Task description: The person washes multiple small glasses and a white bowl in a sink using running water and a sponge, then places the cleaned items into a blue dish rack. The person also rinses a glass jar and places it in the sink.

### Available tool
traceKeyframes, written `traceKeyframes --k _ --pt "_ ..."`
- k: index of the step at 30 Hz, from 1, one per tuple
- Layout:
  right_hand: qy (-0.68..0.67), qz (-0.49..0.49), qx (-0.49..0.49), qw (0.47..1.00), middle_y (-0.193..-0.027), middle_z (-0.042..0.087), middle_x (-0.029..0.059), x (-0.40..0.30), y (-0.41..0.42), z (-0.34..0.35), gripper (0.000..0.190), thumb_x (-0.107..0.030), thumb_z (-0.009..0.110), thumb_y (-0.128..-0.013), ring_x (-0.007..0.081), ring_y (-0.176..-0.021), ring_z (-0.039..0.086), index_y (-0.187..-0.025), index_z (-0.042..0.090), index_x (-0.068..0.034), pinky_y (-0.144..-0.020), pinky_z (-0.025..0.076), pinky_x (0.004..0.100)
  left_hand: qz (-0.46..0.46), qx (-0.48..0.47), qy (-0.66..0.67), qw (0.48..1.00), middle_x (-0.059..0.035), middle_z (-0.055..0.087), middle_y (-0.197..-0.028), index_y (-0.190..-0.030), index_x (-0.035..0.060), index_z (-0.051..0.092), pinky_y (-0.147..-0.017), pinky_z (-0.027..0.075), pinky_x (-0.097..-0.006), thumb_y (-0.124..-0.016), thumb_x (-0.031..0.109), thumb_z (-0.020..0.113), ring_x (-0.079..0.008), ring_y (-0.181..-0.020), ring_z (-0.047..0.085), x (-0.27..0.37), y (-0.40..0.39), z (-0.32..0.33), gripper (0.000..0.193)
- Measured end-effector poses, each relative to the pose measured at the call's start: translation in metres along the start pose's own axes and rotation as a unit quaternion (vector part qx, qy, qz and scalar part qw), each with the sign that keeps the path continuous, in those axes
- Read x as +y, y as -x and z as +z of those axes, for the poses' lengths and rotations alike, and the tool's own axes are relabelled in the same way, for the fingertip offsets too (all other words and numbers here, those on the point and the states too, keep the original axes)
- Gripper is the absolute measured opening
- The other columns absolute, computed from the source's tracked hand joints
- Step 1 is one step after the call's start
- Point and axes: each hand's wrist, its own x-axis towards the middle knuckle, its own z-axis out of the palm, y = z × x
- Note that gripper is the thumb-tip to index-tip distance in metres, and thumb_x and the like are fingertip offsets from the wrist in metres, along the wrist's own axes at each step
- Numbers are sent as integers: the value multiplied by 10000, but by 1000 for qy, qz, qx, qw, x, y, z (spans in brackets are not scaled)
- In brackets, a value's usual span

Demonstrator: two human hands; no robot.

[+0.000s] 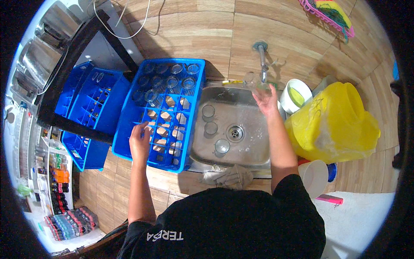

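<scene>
My right hand (266, 102) is raised at the back of a stainless steel sink (249, 152), its fingers around a clear drinking glass (251, 80) tilted beside the wall tap (264, 73). My left hand (139, 139) hovers over or rests on the near left part of a blue divided plastic crate (196, 97). Its fingers are loosely curled, and I see nothing in them. Several clear glasses (172, 83) fill cells at the crate's far end. Inside the sink, left of the drain (235, 133), are three more glasses (222, 147).
A crumpled cloth (229, 176) lies on the sink's front edge, and a yellow brush (233, 82) behind the basin. Right of it stand a white bowl (288, 103), a large yellow plastic jug (326, 126) and a white tub (313, 179). More blue crates (97, 113) sit beyond a black frame (77, 129).
</scene>
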Motion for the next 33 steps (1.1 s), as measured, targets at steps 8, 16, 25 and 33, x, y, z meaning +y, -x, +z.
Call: traceKeyframes --k 8,16,25,33 --pt "67 102 -76 990 -881 629 143 24 5 39 613 -560 559 -874 303 -873 634 -1000 594 39 -859 547 430 127 -148 283 939 -101 545 -1255 -1224 110 588 -858 529 -349 -805 111 736 -230 -1051 601 104 -51 83 445" --pt "106 256 -245 929 -1205 605 122 80 74 90 677 -621 426 -916 219 -1024 626 -1266 516 -49 -833 546 397 178 -199 407 874 -85 532 -1229 -1336 96 447 -970 444 -367 -756 142 797 -216 -1139 522 112 -74 121 679" --pt "810 -54 -361 460 -1317 472 172 175 98 -70 880 -257 876 -619 312 -1191 508 -1344 420 -55 -939 474 420 -85 272 494 821 -166 585 -1071 -1275 87 318 -670 510 -322 -811 337 756 -214 -818 643 -41 -209 -33 685" --pt "693 -80 -99 710 -1255 491 151 148 41 -117 912 -124 866 -597 331 -1120 551 -1350 357 -60 -884 498 427 -114 603 88 785 -237 501 -1205 -1276 13 309 -916 455 -440 -725 188 822 -382 -1068 550 -227 -344 -108 772"
